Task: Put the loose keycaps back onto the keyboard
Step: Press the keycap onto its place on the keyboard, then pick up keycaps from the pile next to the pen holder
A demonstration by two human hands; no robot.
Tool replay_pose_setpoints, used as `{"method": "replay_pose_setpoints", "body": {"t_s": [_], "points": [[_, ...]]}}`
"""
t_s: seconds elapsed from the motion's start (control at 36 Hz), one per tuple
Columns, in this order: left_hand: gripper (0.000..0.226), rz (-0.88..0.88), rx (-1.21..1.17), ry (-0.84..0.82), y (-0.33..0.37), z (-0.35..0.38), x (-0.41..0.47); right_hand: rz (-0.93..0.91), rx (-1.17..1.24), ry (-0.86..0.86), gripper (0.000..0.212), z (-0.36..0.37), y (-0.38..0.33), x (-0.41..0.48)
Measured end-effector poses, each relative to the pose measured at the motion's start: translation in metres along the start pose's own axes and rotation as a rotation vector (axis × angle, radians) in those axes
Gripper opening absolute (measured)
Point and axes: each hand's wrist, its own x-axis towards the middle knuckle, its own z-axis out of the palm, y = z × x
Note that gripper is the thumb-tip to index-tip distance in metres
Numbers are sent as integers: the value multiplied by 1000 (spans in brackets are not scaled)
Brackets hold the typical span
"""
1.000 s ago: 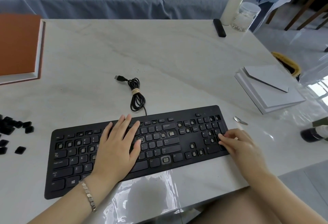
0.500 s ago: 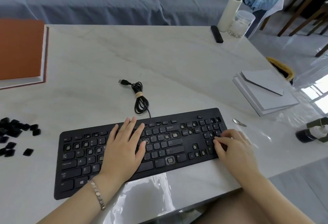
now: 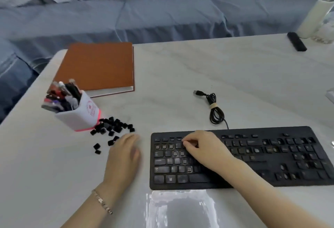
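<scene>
Small black plastic keycaps point(image 3: 112, 128) are heaped on the white marble counter point(image 3: 180, 83), left of the flat black keyboard point(image 3: 271, 155). The blurred left hand point(image 3: 124, 157) is laid at the heap's edge, fingers relaxed; the right hand point(image 3: 204, 148) is curled over upper-left keys, and whether anything is grasped cannot be told

light: soft, even daylight | glare: table point(image 3: 180, 208) near edge | blur: left hand point(image 3: 124, 155) smeared | edges: wide-angle bowing

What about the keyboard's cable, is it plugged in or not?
Unplugged: the USB plug lies bare on the table, the cable coiled and tied.
</scene>
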Motion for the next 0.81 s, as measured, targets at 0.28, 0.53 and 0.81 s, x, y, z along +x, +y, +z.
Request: {"method": "replay_pose_setpoints", "body": {"t_s": [0.28,0.53,0.81], "points": [[12,-121,-58,-6,-61,-18,0,-97,-79,-137,26,41,-57,25],[8,-135,92,-98,-61,-35,-3,-184,-95,-206,30,87,-88,50],[21,-782,-1083,132,-44,-72,-14,-378,-375,-223,38,116,-91,75]]}}
